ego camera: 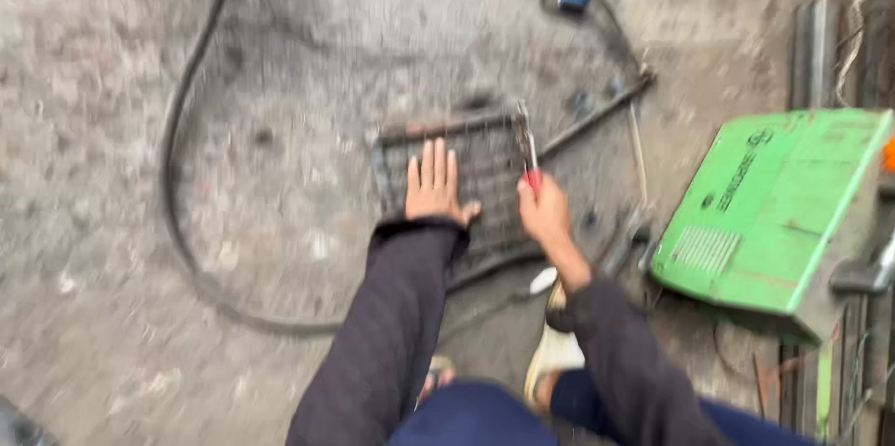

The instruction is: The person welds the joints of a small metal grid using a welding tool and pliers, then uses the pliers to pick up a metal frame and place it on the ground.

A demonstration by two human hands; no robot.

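Metal grille (485,171) lies flat on the concrete floor (112,129), straight ahead of our knees. Our left hand (433,187) rests palm down on the grille's near left part, fingers spread, gripping nothing. Our right hand (543,210) sits at the grille's near right corner, closed around the red handle of a thin metal tool (528,150); the tool's tip points up along the grille's right edge. Picture blurred, so we cannot tell the tool's kind.

Thick black cable (172,166) loops over the floor left of the grille. Metal rod (597,115) lies off the far right corner. Green machine casing (778,208) stands well right. Floor grey, rough, stained.
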